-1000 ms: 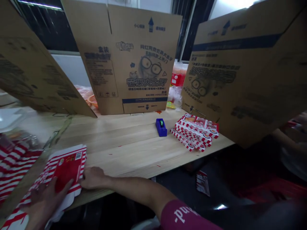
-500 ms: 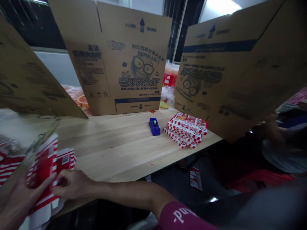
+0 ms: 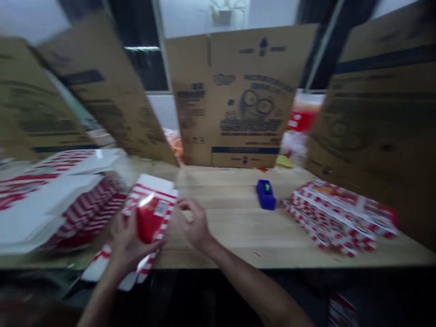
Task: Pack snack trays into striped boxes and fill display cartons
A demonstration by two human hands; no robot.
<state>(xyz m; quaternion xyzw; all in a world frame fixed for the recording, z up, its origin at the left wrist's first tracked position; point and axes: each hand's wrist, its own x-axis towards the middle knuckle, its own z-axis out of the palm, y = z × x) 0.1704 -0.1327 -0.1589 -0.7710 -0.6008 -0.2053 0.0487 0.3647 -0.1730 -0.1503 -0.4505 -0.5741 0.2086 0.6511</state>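
Observation:
My left hand point(image 3: 127, 243) grips a red-and-white striped folding carton point(image 3: 166, 193), thumb across its lower front and fingers round its left side. The carton is tilted over the table's front edge, with a shiny red panel, a barcode and white flaps showing. Just right of its edge is my right hand point(image 3: 194, 222), fingers curled together in a pinch. Blur hides whether they touch the carton or hold something small. To the left lies a stack of flat striped cartons point(image 3: 75, 195), several deep.
A blue tape dispenser point(image 3: 266, 195) stands on the wooden table point(image 3: 221, 236). Farther right, several filled checkered boxes point(image 3: 340, 215) are piled. Tall cardboard sheets point(image 3: 245, 100) stand along the back and sides. A printed packet point(image 3: 342, 311) lies below the table at right.
The view has swung left, bringing the carton stack into sight. My left hand has raised the carton, its front now facing me; my right hand has shifted to the carton's right edge.

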